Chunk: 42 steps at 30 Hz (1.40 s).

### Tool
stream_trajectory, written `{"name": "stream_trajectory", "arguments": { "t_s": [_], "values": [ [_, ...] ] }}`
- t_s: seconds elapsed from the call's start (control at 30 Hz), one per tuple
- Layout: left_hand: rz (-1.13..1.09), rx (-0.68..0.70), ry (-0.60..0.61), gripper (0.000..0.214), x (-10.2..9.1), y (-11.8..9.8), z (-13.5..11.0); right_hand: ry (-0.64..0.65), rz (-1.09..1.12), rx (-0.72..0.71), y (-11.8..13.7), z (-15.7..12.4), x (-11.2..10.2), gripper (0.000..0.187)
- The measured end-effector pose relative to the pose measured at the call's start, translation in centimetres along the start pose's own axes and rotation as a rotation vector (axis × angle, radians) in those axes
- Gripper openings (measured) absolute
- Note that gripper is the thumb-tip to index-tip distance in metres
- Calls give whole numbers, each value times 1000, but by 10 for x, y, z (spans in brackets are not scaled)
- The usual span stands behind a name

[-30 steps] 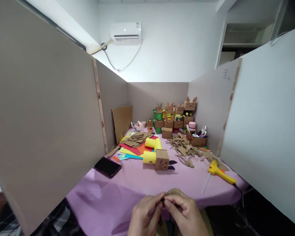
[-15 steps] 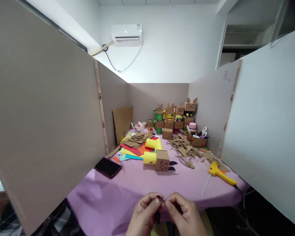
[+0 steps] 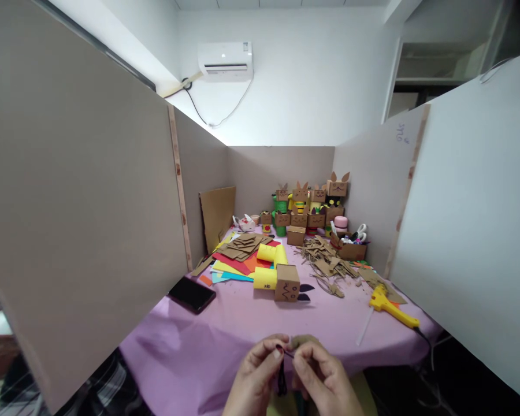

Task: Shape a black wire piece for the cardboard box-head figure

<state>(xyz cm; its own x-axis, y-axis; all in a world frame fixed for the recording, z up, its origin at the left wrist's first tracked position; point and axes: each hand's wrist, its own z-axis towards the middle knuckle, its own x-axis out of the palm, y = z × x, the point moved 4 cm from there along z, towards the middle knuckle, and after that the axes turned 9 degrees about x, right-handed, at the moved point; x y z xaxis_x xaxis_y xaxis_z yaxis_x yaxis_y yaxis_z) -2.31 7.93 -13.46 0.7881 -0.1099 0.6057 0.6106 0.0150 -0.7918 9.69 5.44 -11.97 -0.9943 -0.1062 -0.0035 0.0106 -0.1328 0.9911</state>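
Observation:
My left hand (image 3: 259,372) and my right hand (image 3: 323,372) are close together at the table's near edge. Thin black cord (image 3: 282,378) runs between their fingertips, and a bundled length of it dangles below my left fingers. Both hands are closed in a pinch on it; the exact kind of cord is too small to make out. Beyond them a cardboard box head (image 3: 287,283) with a drawn face and dark ears lies on its side, joined to a yellow paper tube (image 3: 264,278).
A black phone (image 3: 192,294) lies left on the pink cloth (image 3: 234,323). To the right is a yellow glue gun (image 3: 392,307). Cardboard scraps (image 3: 323,257), coloured paper (image 3: 231,267) and several box-headed figures (image 3: 299,219) stand or lie farther back, between grey partitions (image 3: 91,173).
The black bundle now hangs straighter and a little farther right below my left fingers. Both hands keep their pinch in nearly the same place. The view has shifted slightly.

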Motion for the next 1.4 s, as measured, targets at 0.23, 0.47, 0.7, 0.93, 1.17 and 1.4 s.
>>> {"name": "stream_trajectory", "arguments": {
  "t_s": [0.23,0.47,0.7,0.93,1.17,1.4],
  "values": [
    [207,57,69,24,-3,0,0,179,479,323,-24,8,20,43],
    [167,5,-3,29,-3,3,1,96,463,293,-23,7,9,46],
    [82,-11,-68,40,-3,-4,1,69,418,265,-21,7,7,46],
    [270,-17,85,32,3,-2,-2,112,371,241,-20,6,11,46],
    [88,-88,28,30,6,0,-5,60,386,260,-22,5,9,47],
    [165,71,38,35,1,-4,-2,86,345,144,-14,-2,14,47]
  ]
}}
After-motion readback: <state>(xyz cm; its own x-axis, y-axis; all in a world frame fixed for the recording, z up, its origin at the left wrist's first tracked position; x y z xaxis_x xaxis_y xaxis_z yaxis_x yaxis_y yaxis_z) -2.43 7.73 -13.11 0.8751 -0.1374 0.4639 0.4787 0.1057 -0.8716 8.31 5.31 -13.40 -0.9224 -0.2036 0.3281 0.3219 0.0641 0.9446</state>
